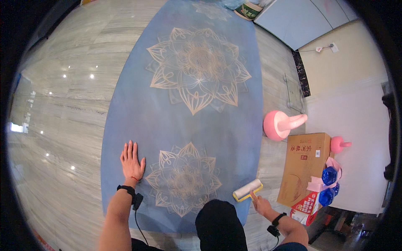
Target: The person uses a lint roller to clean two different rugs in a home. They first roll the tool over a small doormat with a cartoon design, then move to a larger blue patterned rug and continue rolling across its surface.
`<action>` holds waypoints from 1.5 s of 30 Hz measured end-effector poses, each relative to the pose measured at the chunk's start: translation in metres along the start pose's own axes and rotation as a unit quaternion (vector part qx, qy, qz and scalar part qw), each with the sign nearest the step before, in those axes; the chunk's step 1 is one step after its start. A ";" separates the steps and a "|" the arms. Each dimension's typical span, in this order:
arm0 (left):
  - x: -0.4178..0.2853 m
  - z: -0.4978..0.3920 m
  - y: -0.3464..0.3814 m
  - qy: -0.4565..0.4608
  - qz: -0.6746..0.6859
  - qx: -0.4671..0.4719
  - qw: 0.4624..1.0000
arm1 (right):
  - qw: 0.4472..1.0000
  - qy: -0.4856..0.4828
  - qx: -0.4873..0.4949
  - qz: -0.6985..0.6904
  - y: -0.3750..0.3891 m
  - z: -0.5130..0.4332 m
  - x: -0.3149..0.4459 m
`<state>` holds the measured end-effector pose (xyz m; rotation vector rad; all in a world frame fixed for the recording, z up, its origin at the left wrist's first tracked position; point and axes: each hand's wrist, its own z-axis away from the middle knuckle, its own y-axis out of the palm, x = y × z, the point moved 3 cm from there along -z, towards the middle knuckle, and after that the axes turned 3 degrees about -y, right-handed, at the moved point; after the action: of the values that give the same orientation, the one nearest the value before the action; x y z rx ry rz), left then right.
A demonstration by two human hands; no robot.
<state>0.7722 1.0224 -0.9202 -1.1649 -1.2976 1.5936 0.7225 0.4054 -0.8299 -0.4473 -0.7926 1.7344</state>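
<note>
A blue yoga mat [132, 119] with pale mandala prints stretches out in front of me. My left hand [132, 163] rests flat on its left side, fingers spread and holding nothing. On the right, my right hand [261, 204] grips the handle of a lint roller [247, 190] with a yellow frame and a white sticky roll. The roll lies at the mat's right edge, apparently against the surface. My fingers hide most of the handle. A black-clad knee [220, 222] is at the mat's near end.
A pink kettlebell-shaped object [277, 125] stands just right of the mat. Beyond it are a cardboard box [306, 166], blue dumbbells [329, 175] with pink ribbon and a smaller pink object [337, 144]. A green-and-white pot [248, 11] touches the far right corner. Glossy tiled floor [72, 109] extends left.
</note>
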 end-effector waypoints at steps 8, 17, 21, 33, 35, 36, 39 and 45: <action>0.009 -0.003 0.000 -0.014 0.059 0.014 0.998 | 0.957 -0.137 -0.244 0.082 -0.195 -0.281 0.115; 0.012 -0.002 0.005 -0.047 0.053 0.070 0.995 | 0.920 -0.229 -0.317 0.025 -0.276 -0.407 0.181; 0.012 -0.001 0.006 -0.056 0.041 0.098 0.993 | 0.969 -0.206 -0.124 0.064 -0.217 -0.257 0.086; 0.014 0.000 0.004 -0.056 0.060 0.076 0.994 | 0.884 -0.386 -0.226 0.135 -0.267 -0.372 0.286; 0.015 0.002 0.004 -0.053 0.060 0.066 0.995 | 0.865 -0.411 -0.273 0.091 -0.275 -0.423 0.368; 0.015 0.004 0.005 -0.059 0.070 0.065 0.994 | 0.873 -0.399 -0.268 0.077 -0.276 -0.447 0.405; 0.017 0.005 0.006 -0.065 0.077 0.050 0.994 | 0.876 -0.389 -0.281 0.049 -0.271 -0.466 0.442; 0.018 0.008 0.007 -0.070 0.110 0.030 0.991 | 0.912 -0.365 -0.128 0.135 -0.240 -0.340 0.257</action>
<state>0.7592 1.0353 -0.9297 -1.2094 -1.2329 1.8907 1.0319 0.7818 -0.8742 -0.0575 -1.5635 2.0878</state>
